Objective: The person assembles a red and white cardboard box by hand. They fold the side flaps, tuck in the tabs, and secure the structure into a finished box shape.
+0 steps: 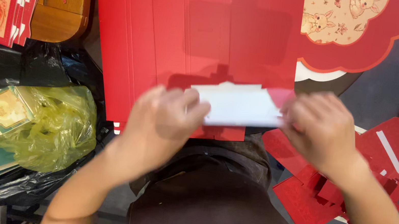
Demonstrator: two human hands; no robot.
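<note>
While stiff red card sheets (193,39) lie stacked beneath, both hands' fingers (195,107) pinch a flat white-backed paper piece (239,104).

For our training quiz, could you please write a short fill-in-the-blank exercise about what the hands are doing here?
1. Both hands, the left hand and the right hand, hold a flat ____ paper piece.
2. Under it lies a large creased cardboard sheet coloured ____.
3. The crumpled yellow-green plastic bag lies on the person's ____ side.

Missing words: white; red; left
</note>
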